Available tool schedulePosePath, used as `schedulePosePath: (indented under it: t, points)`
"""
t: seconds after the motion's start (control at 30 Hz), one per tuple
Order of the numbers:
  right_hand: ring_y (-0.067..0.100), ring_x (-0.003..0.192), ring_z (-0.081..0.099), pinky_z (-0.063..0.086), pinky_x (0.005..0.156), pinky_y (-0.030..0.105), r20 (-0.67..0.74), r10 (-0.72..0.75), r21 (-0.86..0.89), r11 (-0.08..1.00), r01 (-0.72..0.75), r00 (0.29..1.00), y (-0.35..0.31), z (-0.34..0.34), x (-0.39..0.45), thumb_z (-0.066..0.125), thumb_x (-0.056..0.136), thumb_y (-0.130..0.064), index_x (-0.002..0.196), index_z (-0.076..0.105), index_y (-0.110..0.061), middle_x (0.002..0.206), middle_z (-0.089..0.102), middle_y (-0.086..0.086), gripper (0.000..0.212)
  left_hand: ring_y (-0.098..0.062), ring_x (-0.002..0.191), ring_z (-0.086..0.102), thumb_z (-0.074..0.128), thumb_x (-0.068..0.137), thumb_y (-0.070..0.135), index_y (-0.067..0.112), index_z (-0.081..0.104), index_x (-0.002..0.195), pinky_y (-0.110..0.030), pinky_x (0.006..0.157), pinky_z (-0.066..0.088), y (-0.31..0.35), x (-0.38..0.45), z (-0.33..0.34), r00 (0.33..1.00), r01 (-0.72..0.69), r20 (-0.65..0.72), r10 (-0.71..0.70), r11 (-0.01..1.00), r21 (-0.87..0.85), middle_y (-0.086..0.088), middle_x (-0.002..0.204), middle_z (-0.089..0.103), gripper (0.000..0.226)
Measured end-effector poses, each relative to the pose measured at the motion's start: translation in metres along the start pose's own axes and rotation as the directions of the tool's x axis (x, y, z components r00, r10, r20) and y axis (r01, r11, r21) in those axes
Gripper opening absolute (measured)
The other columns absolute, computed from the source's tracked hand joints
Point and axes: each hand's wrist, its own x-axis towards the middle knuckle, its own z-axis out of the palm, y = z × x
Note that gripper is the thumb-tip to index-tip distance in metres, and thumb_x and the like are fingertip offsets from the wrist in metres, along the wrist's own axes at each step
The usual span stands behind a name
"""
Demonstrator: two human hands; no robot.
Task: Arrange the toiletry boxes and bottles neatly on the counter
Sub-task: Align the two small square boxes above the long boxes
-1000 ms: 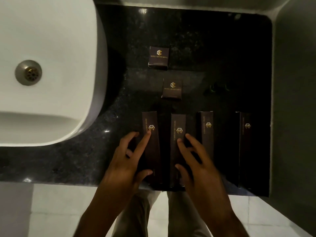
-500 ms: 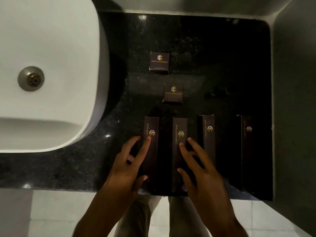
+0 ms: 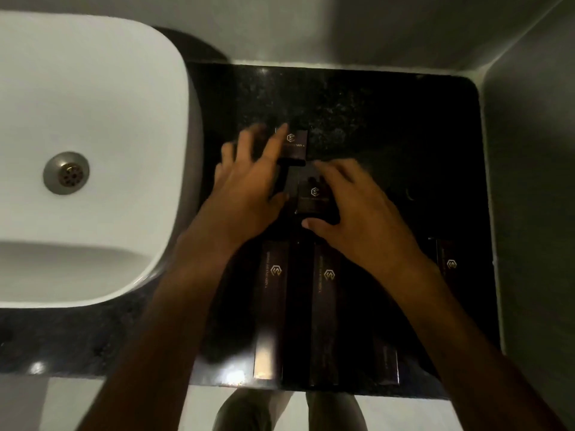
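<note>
Two small square dark boxes with gold logos lie mid-counter. My left hand [image 3: 249,185] reaches over the far small box [image 3: 295,146], fingers spread and blurred, the index fingertip touching its left edge. My right hand [image 3: 351,213] brackets the near small box [image 3: 314,199], thumb at its near edge and fingers over its far edge. Long dark boxes lie side by side near the front edge: one at the left [image 3: 270,306], a second [image 3: 325,306], a third [image 3: 387,362] mostly hidden under my right forearm, and a fourth [image 3: 448,265] at the far right.
The black granite counter [image 3: 389,119] is bounded by a wall behind and on the right. A white basin [image 3: 93,135] with a metal drain [image 3: 66,173] sits at the left. A dim dark item [image 3: 410,194] lies right of my right hand, too dark to identify.
Both hands left the long boxes and moved forward to the two small square boxes. The view shifted, so the counter sits lower in frame.
</note>
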Motion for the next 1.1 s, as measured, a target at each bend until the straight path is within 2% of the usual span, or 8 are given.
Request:
schedulePosePath:
  t: [0.1,0.2,0.33,0.47,0.67,0.8,0.9,1.1]
  points:
    - [0.018,0.129,0.043,0.049,0.096,0.036,0.060,-0.001,-0.070,0.998,0.005,0.998,0.007,0.008,0.016,0.081,0.075,-0.039,0.143,0.045,-0.023,0.141,0.039,-0.001,0.078,-0.039,0.141,0.018,0.077,0.079,0.030,0.033,0.001,0.158,-0.056,0.112,0.026,-0.006,0.044,0.015,0.988,0.044,0.148,-0.051,0.998,0.048,-0.007,0.162,0.009,0.110]
    - [0.017,0.125,0.046,0.048,0.095,0.031,-0.007,-0.011,-0.060,0.998,0.010,1.000,0.013,0.014,0.015,0.081,0.076,-0.028,0.138,0.050,-0.023,0.137,0.043,-0.002,0.069,-0.038,0.134,0.030,0.076,0.079,0.031,0.027,0.016,0.157,-0.053,0.109,0.037,-0.008,0.059,0.021,0.997,0.033,0.071,-0.041,0.993,0.113,-0.013,0.152,0.028,0.098]
    - [0.016,0.125,0.046,0.042,0.096,0.027,-0.016,0.010,-0.025,1.000,-0.010,1.000,0.016,0.014,0.007,0.078,0.079,-0.025,0.141,0.047,-0.025,0.138,0.044,-0.004,0.069,-0.031,0.123,0.047,0.079,0.076,0.022,0.017,0.050,0.137,-0.039,0.101,0.044,-0.016,0.035,0.021,0.999,0.019,-0.043,-0.022,0.998,-0.058,-0.012,0.135,0.045,0.068]
    - [0.016,0.125,0.047,0.043,0.096,0.026,-0.017,-0.014,-0.023,1.000,0.013,1.000,0.017,0.017,-0.002,0.077,0.079,-0.022,0.137,0.052,-0.022,0.136,0.047,-0.004,0.063,-0.028,0.118,0.049,0.080,0.075,0.016,0.015,0.055,0.132,-0.032,0.100,0.039,-0.030,-0.015,0.028,0.999,0.020,-0.025,-0.023,0.992,-0.121,-0.010,0.129,0.049,0.062]
    - [0.016,0.124,0.048,0.042,0.099,0.025,-0.055,0.004,-0.002,1.000,-0.004,0.998,0.018,0.019,-0.005,0.076,0.080,-0.020,0.137,0.053,-0.021,0.136,0.049,-0.002,0.062,-0.029,0.117,0.047,0.072,0.074,0.007,0.013,0.052,0.135,-0.029,0.100,0.038,-0.037,-0.031,0.030,1.000,-0.013,0.005,0.014,0.996,-0.090,-0.011,0.130,0.047,0.064]
    - [0.013,0.127,0.045,0.034,0.095,0.019,-0.056,0.025,-0.039,0.999,-0.027,0.998,0.017,0.021,-0.004,0.075,0.082,-0.023,0.140,0.048,-0.025,0.139,0.045,-0.004,0.065,-0.027,0.128,0.037,0.080,0.073,0.026,0.019,0.046,0.141,-0.038,0.100,0.044,-0.024,-0.032,0.030,0.999,0.015,0.043,-0.013,0.999,-0.030,-0.005,0.138,0.041,0.076]
    - [0.012,0.126,0.045,0.033,0.095,0.019,-0.055,0.029,-0.044,0.999,-0.031,0.998,0.017,0.020,-0.002,0.076,0.080,-0.023,0.139,0.050,-0.024,0.137,0.046,-0.004,0.064,-0.028,0.127,0.039,0.077,0.077,0.023,0.020,0.050,0.137,-0.046,0.096,0.048,-0.019,-0.027,0.029,1.000,0.013,-0.007,-0.013,1.000,0.002,-0.004,0.136,0.045,0.065]
    - [0.011,0.122,0.047,0.035,0.094,0.020,-0.069,0.021,-0.004,1.000,-0.021,0.997,0.018,0.019,-0.003,0.078,0.078,-0.022,0.135,0.055,-0.022,0.133,0.050,-0.004,0.062,-0.030,0.127,0.039,0.074,0.078,0.018,0.023,0.050,0.138,-0.049,0.095,0.048,-0.020,-0.021,0.029,1.000,-0.016,0.002,0.016,1.000,0.024,-0.003,0.138,0.047,0.065]
